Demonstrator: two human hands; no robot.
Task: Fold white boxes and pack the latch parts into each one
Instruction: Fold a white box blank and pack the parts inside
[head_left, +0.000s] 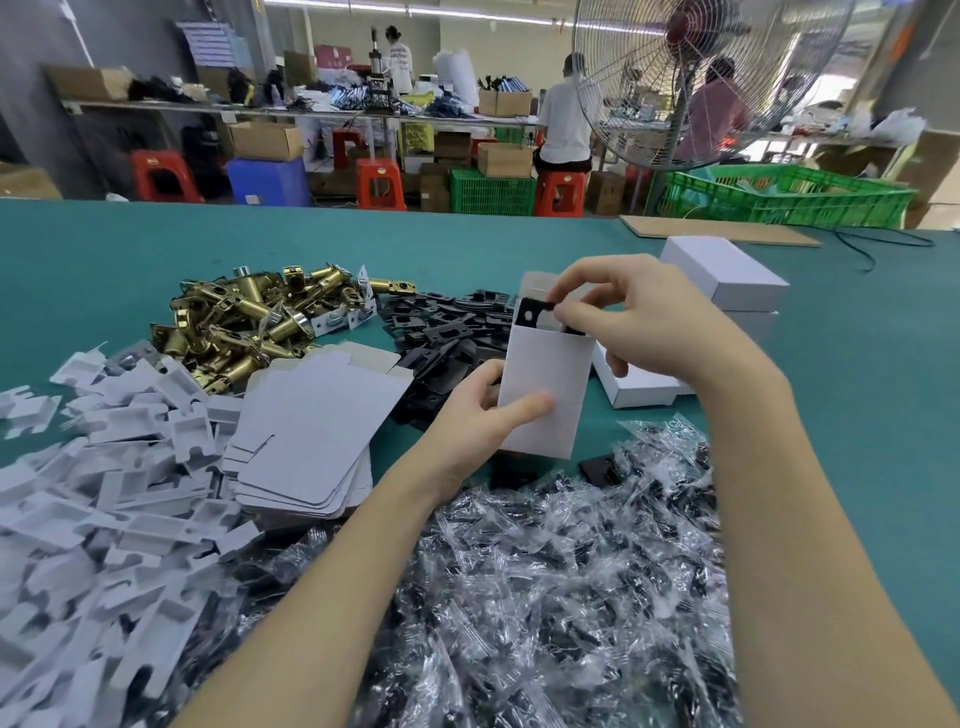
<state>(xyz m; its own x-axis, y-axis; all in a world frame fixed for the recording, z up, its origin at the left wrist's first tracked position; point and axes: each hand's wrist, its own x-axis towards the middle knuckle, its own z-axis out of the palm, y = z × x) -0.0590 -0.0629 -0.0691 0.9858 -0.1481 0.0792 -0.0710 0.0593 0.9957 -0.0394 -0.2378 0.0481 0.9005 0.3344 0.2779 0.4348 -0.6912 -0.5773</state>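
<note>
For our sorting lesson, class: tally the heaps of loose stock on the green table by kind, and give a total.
Brass latch heap: 1
Black plate heap: 1
Flat box stack: 1
White insert heap: 1
Clear bag heap: 1
Total: 5

Two forearms enter from the lower edge of the head view, both bare from the frame edge to the wrist. No sleeve, cuff or glove is visible on either arm. The left hand (470, 415) is uncovered; no ring, watch or wristband shows on it. The right hand (644, 325) is likewise uncovered, with no ring, watch or wristband visible. Fingernails on both hands appear short and unpainted. No markings, tape or bandage show on the visible parts. The upper arms and torso lie outside the frame.
</note>
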